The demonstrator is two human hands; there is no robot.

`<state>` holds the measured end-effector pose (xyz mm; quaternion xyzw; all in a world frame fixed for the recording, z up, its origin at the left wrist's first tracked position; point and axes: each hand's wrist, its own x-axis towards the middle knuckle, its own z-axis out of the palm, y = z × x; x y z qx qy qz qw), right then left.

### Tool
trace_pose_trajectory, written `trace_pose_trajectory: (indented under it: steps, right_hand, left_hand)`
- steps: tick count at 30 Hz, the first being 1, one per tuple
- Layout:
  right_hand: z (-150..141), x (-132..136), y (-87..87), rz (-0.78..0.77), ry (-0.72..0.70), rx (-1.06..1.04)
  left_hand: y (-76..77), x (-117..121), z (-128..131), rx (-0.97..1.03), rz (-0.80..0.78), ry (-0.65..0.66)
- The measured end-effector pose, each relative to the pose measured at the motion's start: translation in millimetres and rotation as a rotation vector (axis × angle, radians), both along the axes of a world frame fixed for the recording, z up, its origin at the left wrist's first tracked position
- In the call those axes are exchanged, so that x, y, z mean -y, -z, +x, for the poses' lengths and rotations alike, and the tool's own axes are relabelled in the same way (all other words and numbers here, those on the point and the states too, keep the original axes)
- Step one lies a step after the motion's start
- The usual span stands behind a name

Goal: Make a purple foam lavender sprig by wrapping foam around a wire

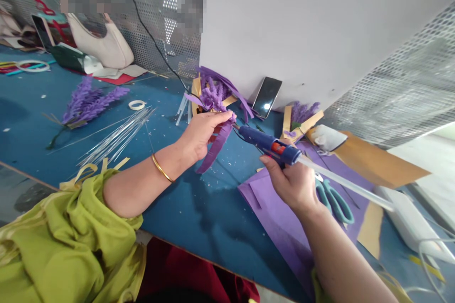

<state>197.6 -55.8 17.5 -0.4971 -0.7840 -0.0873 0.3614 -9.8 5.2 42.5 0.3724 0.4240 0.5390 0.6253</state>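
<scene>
Both hands busy, head view. Left hand has a purple strip pinched between thumb and fingers, its free end hanging down over the counter. Right hand is wrapped round a blue glue gun, thumb up near the rear of the body. Nozzle points left, right by the pinched end of the strip; contact can't be confirmed. Long translucent glue stick sticks out the back, angled down-right in the picture.

Purple flowers sit just beyond the left hand, clear sticks beside them. Phone leans on the white board. Teal-handled scissors lie on purple paper near the right wrist, brown paper further right, white box at the right end.

Left side: thin wires fanned out, tape roll just past them, lavender bunch lying flat, cream handbag behind, against the perforated panel.
</scene>
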Motion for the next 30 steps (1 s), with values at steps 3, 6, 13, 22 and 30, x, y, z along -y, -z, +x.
trace_pose_trajectory:
  steps: [3, 6, 13, 22, 30]
  right_hand:
    - [-1.3, 0.8, -1.7, -0.002, -0.011, 0.009]
    - [-2.5, 1.3, -3.1, 0.015, -0.03, 0.017]
    - [-1.0, 1.6, -3.0, 0.041, -0.049, 0.054]
    - [-4.5, 5.4, -8.6, 0.084, -0.076, 0.087]
    - [-5.4, 7.4, -11.1, 0.108, -0.108, 0.107]
  left_hand:
    - [-0.2, -0.1, 0.2, 0.003, -0.004, -0.002]
    - [-1.0, -0.2, 0.0, -0.002, -0.006, -0.005]
    - [0.6, -1.2, -0.6, 0.0, 0.024, 0.002]
    - [-1.5, -0.4, -0.4, 0.006, 0.027, -0.02]
    - [1.2, -2.1, -1.4, 0.05, 0.029, -0.027]
